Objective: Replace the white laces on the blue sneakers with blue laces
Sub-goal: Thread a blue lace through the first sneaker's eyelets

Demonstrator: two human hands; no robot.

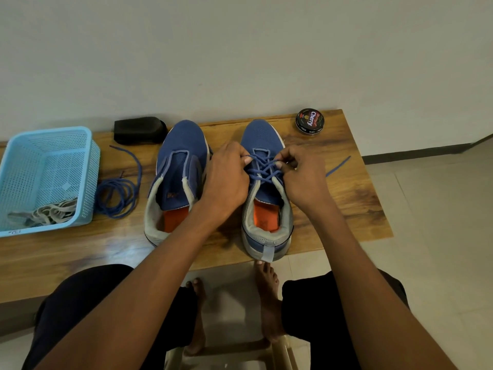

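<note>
The table (pixel 346 188) carries everything, set against the wall so the person can sit facing it. On its left end sits the basket (pixel 48 166), with the white laces (pixel 45 213) dropped in its near corner, likely put there to keep them apart from the new ones. The two sneakers stand side by side at mid-table, long axes running away from the person, toes to the wall and heels at the near edge, so the eyelets face up within reach. The left sneaker (pixel 178 166) has bare eyelets; the right sneaker (pixel 262 140) is partly laced with a blue lace (pixel 262 172), one loose end trailing off to the right across the table. The spare lace (pixel 117 193) lies coiled between basket and left sneaker, seemingly waiting its turn. A black block (pixel 138 129) and a polish tin (pixel 310 120) sit at the back.

The left hand (pixel 226 180) curls its fingers and pinches the lace at the left eyelet row. The right hand (pixel 301 174) pinches the lace at the right row, thumb and forefinger pressed together, probably drawing a crossing snug.
</note>
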